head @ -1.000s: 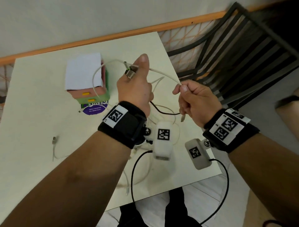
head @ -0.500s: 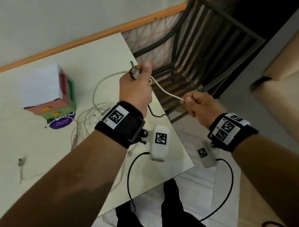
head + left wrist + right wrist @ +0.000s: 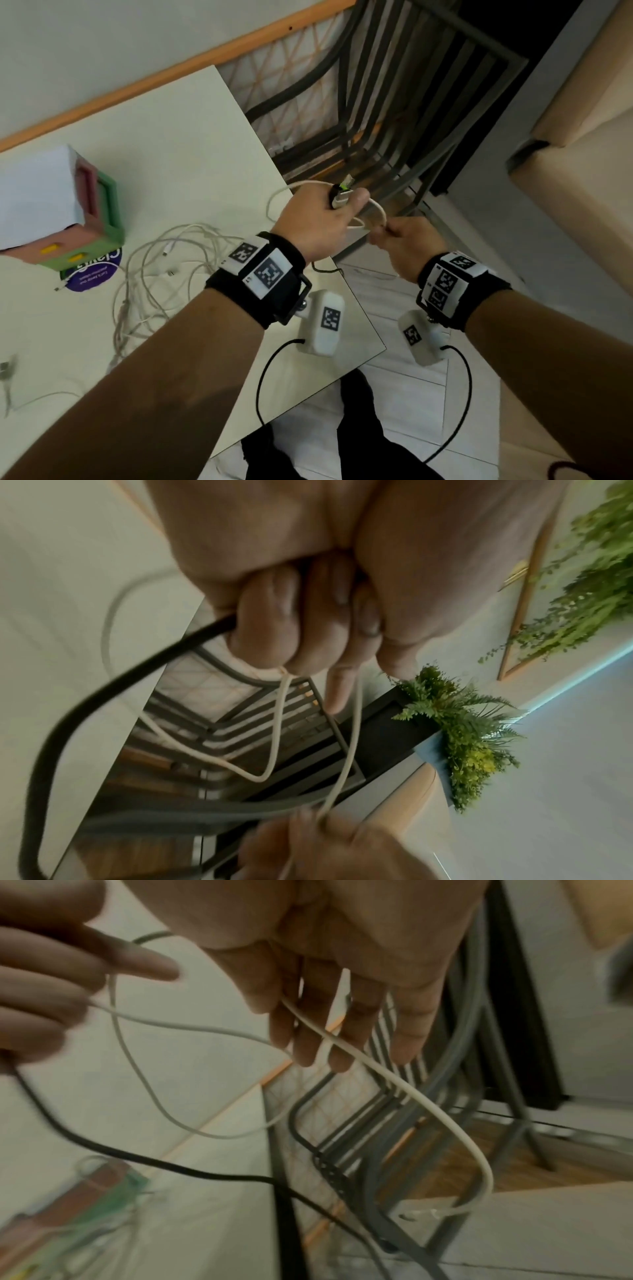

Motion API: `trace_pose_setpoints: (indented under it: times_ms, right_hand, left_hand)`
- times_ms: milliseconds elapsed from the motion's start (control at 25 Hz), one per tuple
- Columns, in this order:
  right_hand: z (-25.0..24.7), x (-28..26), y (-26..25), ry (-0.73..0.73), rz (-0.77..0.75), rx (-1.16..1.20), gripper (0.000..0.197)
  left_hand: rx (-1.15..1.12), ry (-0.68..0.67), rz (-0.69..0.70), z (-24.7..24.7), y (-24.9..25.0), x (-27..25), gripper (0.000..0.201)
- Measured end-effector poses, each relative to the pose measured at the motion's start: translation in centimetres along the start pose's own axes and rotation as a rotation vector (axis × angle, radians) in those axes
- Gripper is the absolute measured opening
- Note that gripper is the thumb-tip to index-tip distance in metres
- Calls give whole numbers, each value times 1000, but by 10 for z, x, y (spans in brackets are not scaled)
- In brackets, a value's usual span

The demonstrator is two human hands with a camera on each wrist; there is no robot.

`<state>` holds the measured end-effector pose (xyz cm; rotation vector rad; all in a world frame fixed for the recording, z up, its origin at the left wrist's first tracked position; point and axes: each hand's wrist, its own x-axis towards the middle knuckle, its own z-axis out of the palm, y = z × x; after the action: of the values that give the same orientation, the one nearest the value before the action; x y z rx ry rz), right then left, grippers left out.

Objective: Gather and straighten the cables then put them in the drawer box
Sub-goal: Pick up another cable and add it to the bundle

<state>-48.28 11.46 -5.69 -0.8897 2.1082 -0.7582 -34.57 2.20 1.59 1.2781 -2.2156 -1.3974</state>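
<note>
My left hand (image 3: pixel 346 202) is raised past the table's right edge and grips the metal plug (image 3: pixel 342 197) of a white cable (image 3: pixel 375 209) under its thumb. The left wrist view shows its fist (image 3: pixel 308 620) also closed round a black cable (image 3: pixel 113 674) and white cable loops (image 3: pixel 274 737). Just to the right, my right hand (image 3: pixel 382 233) pinches the same white cable (image 3: pixel 394 1080), which sags in a short loop between the hands. A loose pile of white cables (image 3: pixel 164 267) lies on the table. The pink and green drawer box (image 3: pixel 96 222) stands at the left.
A dark metal chair (image 3: pixel 394 102) stands right behind the hands, off the white table's (image 3: pixel 191 144) right edge. A beige sofa (image 3: pixel 582 154) fills the far right. A purple sticker (image 3: pixel 92 274) lies under the box. Another thin cable (image 3: pixel 10 373) lies at the table's left.
Both hands have moved right, past the table edge. My right hand has come close to the left, so the once taut white cable now sags in a loop.
</note>
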Motion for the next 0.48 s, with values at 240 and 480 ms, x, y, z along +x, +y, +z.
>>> trace_pose_setpoints:
  times_ms: [240,480]
  right_hand:
    - [11,10,16,-245,198,-657,41]
    - [29,-12,-67,93,-205,-246,32]
  left_hand:
    - [-143,201,102,-32,10,-11,60]
    - [-656,315,-76,-52,6,-20,67]
